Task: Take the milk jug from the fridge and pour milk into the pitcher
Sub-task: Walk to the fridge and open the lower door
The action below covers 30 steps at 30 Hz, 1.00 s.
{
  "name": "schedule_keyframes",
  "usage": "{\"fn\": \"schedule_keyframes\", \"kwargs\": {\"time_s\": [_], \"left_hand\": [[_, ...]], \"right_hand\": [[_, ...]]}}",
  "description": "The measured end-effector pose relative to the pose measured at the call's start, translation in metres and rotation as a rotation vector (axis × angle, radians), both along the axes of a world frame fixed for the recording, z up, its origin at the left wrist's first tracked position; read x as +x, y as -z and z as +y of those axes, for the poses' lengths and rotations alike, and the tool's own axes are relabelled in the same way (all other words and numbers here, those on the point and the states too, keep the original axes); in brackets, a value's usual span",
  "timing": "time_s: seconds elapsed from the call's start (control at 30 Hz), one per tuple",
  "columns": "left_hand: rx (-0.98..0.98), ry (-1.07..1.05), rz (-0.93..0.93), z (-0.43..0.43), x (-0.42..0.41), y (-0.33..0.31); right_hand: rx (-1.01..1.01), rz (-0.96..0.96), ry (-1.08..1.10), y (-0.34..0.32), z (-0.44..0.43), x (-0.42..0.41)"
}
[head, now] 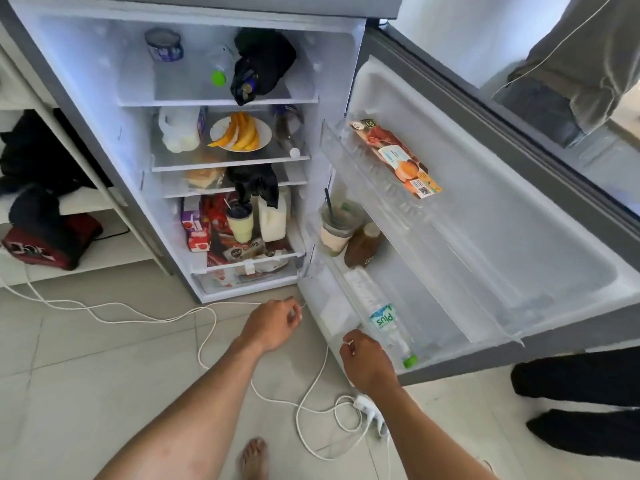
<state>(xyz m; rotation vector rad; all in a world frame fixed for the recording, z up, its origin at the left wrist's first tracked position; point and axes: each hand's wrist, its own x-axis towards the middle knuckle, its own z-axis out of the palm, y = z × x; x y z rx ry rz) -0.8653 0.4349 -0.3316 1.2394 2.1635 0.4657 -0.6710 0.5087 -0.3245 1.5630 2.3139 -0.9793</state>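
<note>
The milk jug (pixel 273 216) is standing on the lower shelf of the fridge (pixel 131 188), at twelve o'clock from the left hand (pixel 273 323). It is looking full, so it is probably going to handle heavy, stiff and cold-slick. Its handle is the best grip, though a black bag (pixel 256 183) is draping over its top. A tumbler (pixel 240 221) is crowding it at nine o'clock. Both the left and the right hand (pixel 363 356) are curling beside a white cable (pixel 138 311); I cannot tell whether they are pinching it.

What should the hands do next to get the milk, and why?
Probably raise the right hand to the white milk jug on the lower shelf. The fridge door is already open, yet that hand and the left hand hang low near the floor, touching no jug.
</note>
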Motion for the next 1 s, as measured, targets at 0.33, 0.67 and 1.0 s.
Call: {"fn": "schedule_keyframes", "kwargs": {"time_s": [0.33,0.67,1.0], "left_hand": [[-0.039,0.115,-0.033,0.051,-0.047,0.078],[-0.048,0.112,-0.087,0.078,-0.065,0.174],[0.005,0.037,-0.27,0.108,-0.039,0.259]], "right_hand": [[-0.177,0.007,0.253,0.082,0.033,-0.048],[-0.181,-0.025,0.407,0.156,0.06,-0.071],[-0.032,0.11,0.684,0.227,0.079,-0.069]]}}
